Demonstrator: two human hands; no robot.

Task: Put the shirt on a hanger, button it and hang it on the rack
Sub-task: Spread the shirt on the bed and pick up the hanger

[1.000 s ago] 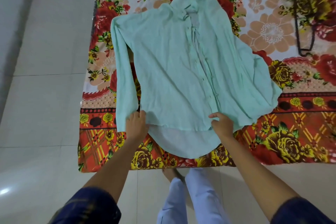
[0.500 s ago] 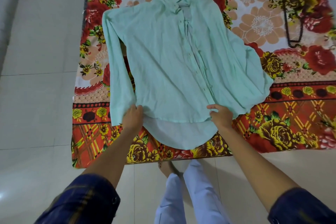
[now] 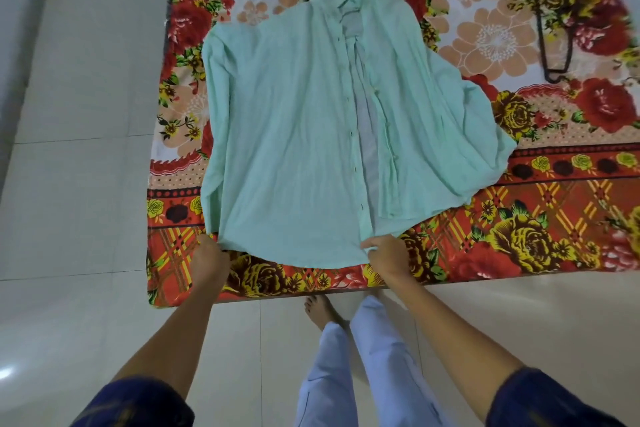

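A mint green long-sleeved shirt (image 3: pixel 294 135) lies flat, front up, on the floral bed sheet (image 3: pixel 540 225), collar at the far side. Its front is unbuttoned, with a pale strip of the inside showing down the middle. My left hand (image 3: pixel 209 255) pinches the hem at its lower left corner. My right hand (image 3: pixel 386 251) grips the hem at the bottom of the button placket. A dark hanger (image 3: pixel 550 28) lies on the sheet at the far right, well apart from the shirt.
The bed's near edge runs just in front of my hands. Pale tiled floor (image 3: pixel 79 184) lies to the left and below. My legs in light trousers (image 3: pixel 346 367) and a bare foot stand close to the bed.
Both hands have pulled the shirt's front hem down toward me, covering the lower back panel that showed before. The front lies flatter and the placket gap has opened wider.
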